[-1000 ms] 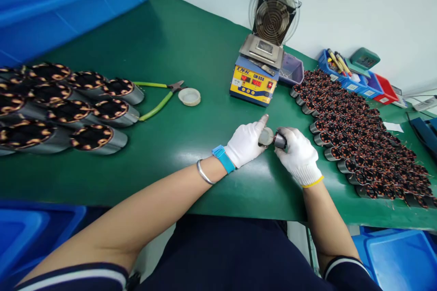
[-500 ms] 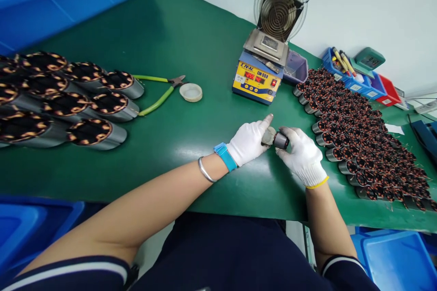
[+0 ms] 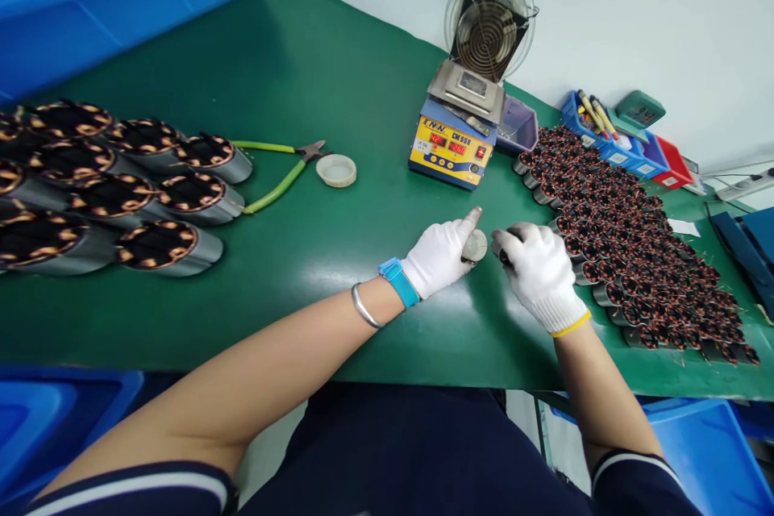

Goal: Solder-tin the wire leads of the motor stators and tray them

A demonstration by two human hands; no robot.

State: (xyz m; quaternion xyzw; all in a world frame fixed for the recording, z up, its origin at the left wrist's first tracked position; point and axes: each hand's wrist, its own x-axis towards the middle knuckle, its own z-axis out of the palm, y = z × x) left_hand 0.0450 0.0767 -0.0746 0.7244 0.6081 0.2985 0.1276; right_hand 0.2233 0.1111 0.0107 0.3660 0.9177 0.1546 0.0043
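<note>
My left hand (image 3: 439, 258), in a white glove, is closed around a small round grey-white container or disc (image 3: 476, 245) whose exact kind I cannot make out. Just to its right, my gloved right hand (image 3: 540, 270) grips a stator (image 3: 501, 248); the fingers cover most of it, so only a dark part shows. The two held things are a little apart, above the green table (image 3: 363, 322). Beyond my hands stands a yellow and blue solder pot (image 3: 451, 147) with a lit red display.
Rows of stators (image 3: 629, 234) fill the right side; larger stators (image 3: 172, 246) stand at left. Green-handled cutters (image 3: 281, 185) lie beside a shallow white dish (image 3: 336, 170). A fan (image 3: 488, 36) is behind the pot, a purple bin (image 3: 518, 122) and blue bins (image 3: 622, 147) further right.
My right hand has drawn the stator away from the round grey-white thing and turned palm down over it. That thing's round face now shows more. The camera view has shifted slightly.
</note>
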